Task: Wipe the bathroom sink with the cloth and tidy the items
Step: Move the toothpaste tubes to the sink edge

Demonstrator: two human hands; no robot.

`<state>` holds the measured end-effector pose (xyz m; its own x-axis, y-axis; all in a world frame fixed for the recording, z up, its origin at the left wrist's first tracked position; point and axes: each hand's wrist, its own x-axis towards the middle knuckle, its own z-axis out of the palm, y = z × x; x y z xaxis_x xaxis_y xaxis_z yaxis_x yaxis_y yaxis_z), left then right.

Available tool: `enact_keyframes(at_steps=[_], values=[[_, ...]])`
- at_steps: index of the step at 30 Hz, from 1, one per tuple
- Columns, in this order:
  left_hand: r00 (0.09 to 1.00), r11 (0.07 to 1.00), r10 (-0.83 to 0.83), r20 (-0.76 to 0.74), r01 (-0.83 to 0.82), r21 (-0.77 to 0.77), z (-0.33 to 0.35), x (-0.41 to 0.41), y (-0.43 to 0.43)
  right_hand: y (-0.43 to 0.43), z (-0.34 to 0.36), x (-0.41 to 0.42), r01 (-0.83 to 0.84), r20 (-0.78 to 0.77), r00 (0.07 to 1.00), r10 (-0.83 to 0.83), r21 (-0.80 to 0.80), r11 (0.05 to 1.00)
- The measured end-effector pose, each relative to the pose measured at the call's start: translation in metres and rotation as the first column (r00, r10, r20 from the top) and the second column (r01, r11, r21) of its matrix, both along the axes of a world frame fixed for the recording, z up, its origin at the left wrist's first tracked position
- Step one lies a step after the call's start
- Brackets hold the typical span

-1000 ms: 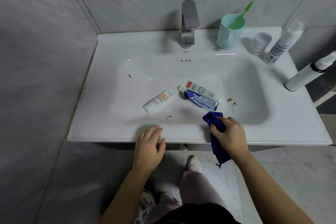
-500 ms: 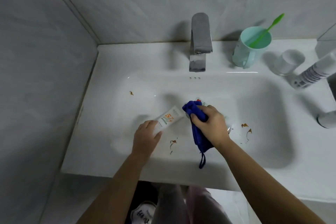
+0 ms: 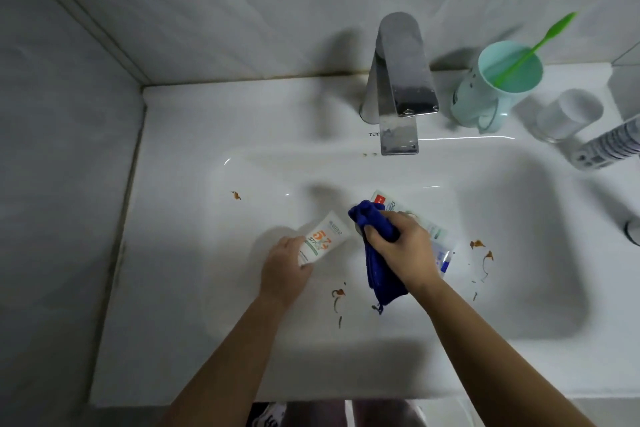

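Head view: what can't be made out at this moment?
- Two tubes in the sink: mostly covered by the right hand and blue cloth.
- Striped bottle: cut off by the right edge.
- Left hand on the orange-print tube: fingers underneath hidden by the hand itself.

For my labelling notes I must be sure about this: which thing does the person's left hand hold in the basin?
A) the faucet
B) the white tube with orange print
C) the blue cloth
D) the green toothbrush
B: the left hand closes its fingers on the near end of the white tube with orange print, while the right hand grips the blue cloth.
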<state>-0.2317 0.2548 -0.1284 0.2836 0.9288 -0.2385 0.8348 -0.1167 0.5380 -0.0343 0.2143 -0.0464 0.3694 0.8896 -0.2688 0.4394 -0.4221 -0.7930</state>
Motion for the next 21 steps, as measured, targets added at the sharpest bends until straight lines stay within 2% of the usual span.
enact_keyframes(at_steps=[5, 9, 14, 21], values=[[0.985, 0.984, 0.064, 0.157, -0.089, 0.154, 0.042, -0.025, -0.007, 0.013, 0.019, -0.026, 0.065, -0.114, 0.992, -0.059, 0.049, 0.997], [0.966, 0.922, 0.211, 0.15, -0.248, 0.297, 0.083, -0.067, -0.013, 0.023, 0.038, -0.058, 0.014, -0.166, 0.986, -0.002, 0.073, 0.997], [0.864, 0.801, 0.476, 0.161, -0.502, 0.325, 0.105, -0.126, -0.013, 0.034, 0.05, -0.099, -0.109, -0.22, 0.967, 0.125, 0.086, 0.99], [0.829, 0.791, 0.551, 0.095, -0.555, 0.258, 0.088, -0.16, -0.009, 0.035, 0.049, -0.131, -0.225, -0.195, 0.953, 0.232, 0.059, 0.973]])
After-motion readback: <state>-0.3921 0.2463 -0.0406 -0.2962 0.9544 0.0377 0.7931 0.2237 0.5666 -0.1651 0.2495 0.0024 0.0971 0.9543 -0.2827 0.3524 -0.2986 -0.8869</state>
